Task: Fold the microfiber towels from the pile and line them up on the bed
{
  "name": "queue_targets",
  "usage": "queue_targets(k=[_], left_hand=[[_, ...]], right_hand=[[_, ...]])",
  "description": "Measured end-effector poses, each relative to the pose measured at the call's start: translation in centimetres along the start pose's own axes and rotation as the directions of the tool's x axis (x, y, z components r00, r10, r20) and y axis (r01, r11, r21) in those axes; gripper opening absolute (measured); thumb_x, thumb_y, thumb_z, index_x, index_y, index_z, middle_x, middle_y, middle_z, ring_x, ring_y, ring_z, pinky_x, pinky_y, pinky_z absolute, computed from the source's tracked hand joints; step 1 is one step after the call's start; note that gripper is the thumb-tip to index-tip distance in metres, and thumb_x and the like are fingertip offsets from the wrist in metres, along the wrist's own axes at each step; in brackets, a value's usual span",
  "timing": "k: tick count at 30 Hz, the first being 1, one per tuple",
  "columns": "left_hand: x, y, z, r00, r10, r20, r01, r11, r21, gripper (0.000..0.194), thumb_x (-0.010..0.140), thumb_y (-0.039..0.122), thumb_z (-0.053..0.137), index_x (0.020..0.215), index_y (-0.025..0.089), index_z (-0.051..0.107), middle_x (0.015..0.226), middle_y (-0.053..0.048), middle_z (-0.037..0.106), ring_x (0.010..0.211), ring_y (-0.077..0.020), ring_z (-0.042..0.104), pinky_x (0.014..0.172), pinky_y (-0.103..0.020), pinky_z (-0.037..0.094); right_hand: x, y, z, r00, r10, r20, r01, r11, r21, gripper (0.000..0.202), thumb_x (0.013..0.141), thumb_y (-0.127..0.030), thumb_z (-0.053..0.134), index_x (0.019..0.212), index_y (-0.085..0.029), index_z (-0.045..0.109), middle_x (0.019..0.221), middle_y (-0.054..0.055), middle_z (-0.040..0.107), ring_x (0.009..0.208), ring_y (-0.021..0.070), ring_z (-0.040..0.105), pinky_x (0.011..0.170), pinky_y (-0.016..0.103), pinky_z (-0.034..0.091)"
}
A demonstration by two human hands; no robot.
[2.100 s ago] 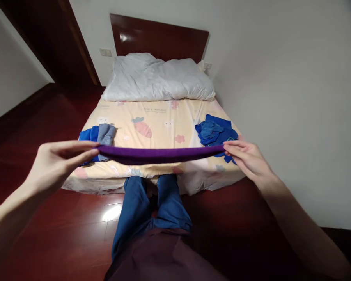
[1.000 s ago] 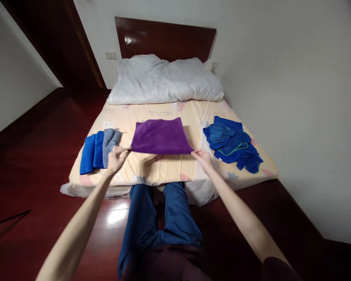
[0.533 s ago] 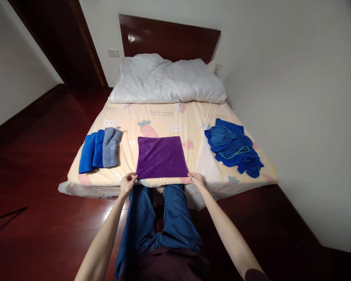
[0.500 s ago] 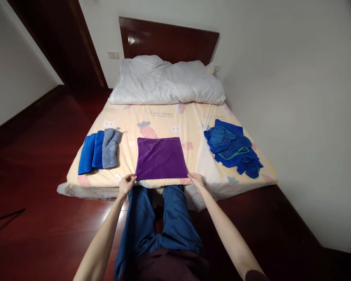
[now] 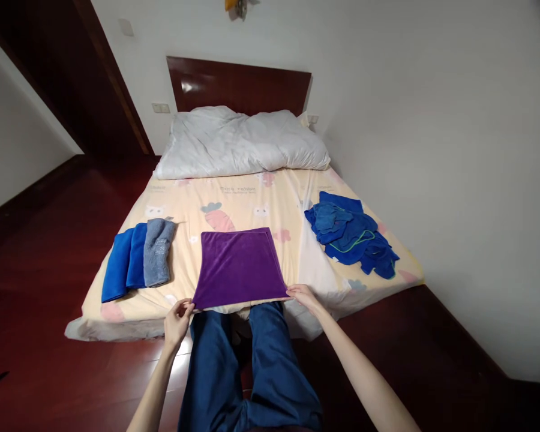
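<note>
The left hand (image 5: 178, 319) and right hand (image 5: 302, 296) each have fingers pinched closed on a near corner of the purple cloth (image 5: 239, 268), spread on the bed (image 5: 252, 207) at its front edge; small dark lettering (image 5: 237, 189) crosses the patterned sheet (too blurred to read), and the gray towel (image 5: 158, 252) carries a pale, unreadable patch

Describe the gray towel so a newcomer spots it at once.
Find the bed, then the person's left side of it, toward the near edge. Three folded towels lie in a row there; the gray towel is the one nearest the purple cloth. The other two are blue towels.
</note>
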State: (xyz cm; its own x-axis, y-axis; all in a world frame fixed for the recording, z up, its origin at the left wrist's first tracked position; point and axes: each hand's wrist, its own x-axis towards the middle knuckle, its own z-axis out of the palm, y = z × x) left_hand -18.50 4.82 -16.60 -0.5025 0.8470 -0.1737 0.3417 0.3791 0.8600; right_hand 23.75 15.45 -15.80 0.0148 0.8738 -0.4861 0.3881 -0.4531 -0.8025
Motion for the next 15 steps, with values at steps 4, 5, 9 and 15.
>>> queue_targets(k=[4, 5, 9, 15], left_hand=[[-0.4, -0.8, -0.4, 0.997, 0.046, -0.057, -0.034, 0.981, 0.191, 0.039, 0.08, 0.056, 0.056, 0.098, 0.024, 0.07, 0.09, -0.007, 0.074, 0.092, -0.032, 0.068, 0.087, -0.045, 0.053], [-0.9, -0.7, 0.0, 0.99, 0.096, -0.102, -0.068, 0.965, 0.255, 0.036, 0.084, 0.053, 0.054, 0.1, 0.024, 0.07, 0.096, -0.009, 0.073, 0.097, -0.0335, 0.067, 0.091, -0.048, 0.051], [-4.3, 2.5, 4.8, 0.934, 0.34, -0.108, -0.272, 0.875, 0.4, 0.029, 0.092, 0.036, 0.051, 0.112, 0.025, 0.07, 0.118, -0.013, 0.064, 0.114, -0.034, 0.06, 0.103, -0.053, 0.046], [-6.4, 11.1, 18.6, 0.79, 0.372, 0.487, -0.493, 0.858, 0.144, 0.024, 0.102, 0.034, 0.044, 0.112, 0.031, 0.065, 0.11, -0.009, 0.066, 0.106, -0.0243, 0.064, 0.096, -0.039, 0.054]], right_hand=[[1.8, -0.3, -0.4, 0.97, 0.092, 0.227, -0.076, 0.994, -0.077, 0.031, 0.06, -0.031, 0.088, 0.085, -0.016, 0.075, 0.073, 0.002, 0.073, 0.048, 0.0082, 0.045, 0.044, 0.02, 0.022], [2.5, -0.6, -0.4, 0.959, 0.106, 0.263, -0.086, 0.992, -0.087, 0.034, 0.058, -0.03, 0.089, 0.085, -0.016, 0.075, 0.071, 0.002, 0.073, 0.049, 0.0082, 0.047, 0.044, 0.02, 0.023], [7.1, -2.8, -0.1, 0.965, 0.037, 0.26, -0.035, 0.999, -0.011, 0.025, 0.063, -0.026, 0.089, 0.079, -0.015, 0.074, 0.071, 0.004, 0.074, 0.062, 0.0132, 0.063, 0.054, 0.021, 0.043], [18.0, -9.0, 1.7, 0.985, -0.157, -0.072, 0.143, 0.975, -0.173, 0.008, 0.078, -0.018, 0.077, 0.083, -0.015, 0.071, 0.075, 0.005, 0.076, 0.08, 0.0179, 0.073, 0.081, 0.029, 0.056]])
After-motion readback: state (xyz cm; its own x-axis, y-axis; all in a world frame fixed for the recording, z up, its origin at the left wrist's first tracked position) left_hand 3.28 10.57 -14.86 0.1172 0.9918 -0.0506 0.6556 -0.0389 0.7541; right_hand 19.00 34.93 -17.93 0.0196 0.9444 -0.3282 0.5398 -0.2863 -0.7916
